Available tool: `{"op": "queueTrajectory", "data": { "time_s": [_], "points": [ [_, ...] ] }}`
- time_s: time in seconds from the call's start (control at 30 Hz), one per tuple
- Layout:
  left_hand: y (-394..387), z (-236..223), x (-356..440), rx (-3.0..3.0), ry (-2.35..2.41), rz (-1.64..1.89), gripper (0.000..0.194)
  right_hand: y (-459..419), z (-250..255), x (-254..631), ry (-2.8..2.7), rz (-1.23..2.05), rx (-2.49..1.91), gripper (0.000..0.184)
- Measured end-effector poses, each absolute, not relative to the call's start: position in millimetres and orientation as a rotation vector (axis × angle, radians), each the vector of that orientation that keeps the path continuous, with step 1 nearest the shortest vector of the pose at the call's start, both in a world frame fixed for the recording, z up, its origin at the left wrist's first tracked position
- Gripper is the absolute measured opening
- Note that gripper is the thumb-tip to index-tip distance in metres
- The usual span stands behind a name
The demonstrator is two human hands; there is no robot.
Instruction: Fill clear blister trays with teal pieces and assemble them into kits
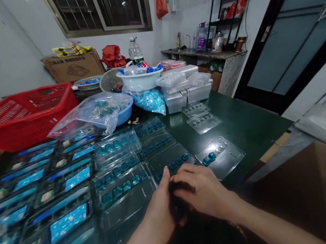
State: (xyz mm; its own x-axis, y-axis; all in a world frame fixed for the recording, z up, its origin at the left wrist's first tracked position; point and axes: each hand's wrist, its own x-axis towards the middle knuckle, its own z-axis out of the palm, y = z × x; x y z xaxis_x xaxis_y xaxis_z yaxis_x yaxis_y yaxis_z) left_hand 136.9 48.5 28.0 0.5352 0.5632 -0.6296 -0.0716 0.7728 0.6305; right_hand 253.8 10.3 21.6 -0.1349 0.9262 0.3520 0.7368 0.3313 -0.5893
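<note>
The person's left hand (162,206) and right hand (202,186) were close together above the near edge of the dark green table (251,119), fingers bent inward toward each other. The right hand's fingers were curled and the left thumb pointed up; a dark patch lay between the hands, and I cannot tell whether either of them was clamped on anything. Just beyond the right hand, to its right, lay a clear tray (234,158) with two teal pieces (209,158) in its row of hollows, the remaining hollows in that row looking clear. Just beyond the left hand lay another clear tray (161,160) with a row of teal pieces, partly hidden by the fingers. More trays of such pieces lay beside and behind it. At the left, packed trays held blue strips and dotted blue packets (69,222). Behind these stood a red basket (21,140), and next to it a blue bowl (126,111) with a plastic bag (81,115) draped over it. Farther back were a white bowl (140,83), a bottle (134,51) and a stack of clear plastic trays (176,102), with a window (120,3) in the wall above.
</note>
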Motion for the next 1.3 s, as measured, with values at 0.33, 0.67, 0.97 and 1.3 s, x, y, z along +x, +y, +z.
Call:
{"op": "queueTrajectory", "data": {
  "time_s": [0.33, 0.67, 0.97, 1.3],
  "points": [
    [52, 13, 141, 0.630, 0.862, 0.337, 0.059, 19, 15, 266, -1.871, 0.603, -1.346, 0.015],
    [52, 24, 129, 0.794, 0.948, 0.626, 0.026, 16, 3, 287, -1.098, 1.156, -1.200, 0.026],
    [40, 27, 134, 1.344, 1.087, 0.643, 0.036, 8, -7, 279, -0.890, 1.230, -1.056, 0.025],
    [36, 18, 134, 1.452, 1.124, 0.602, 0.030, -2, -10, 258, -0.914, 1.086, -1.187, 0.021]
  ]
}}
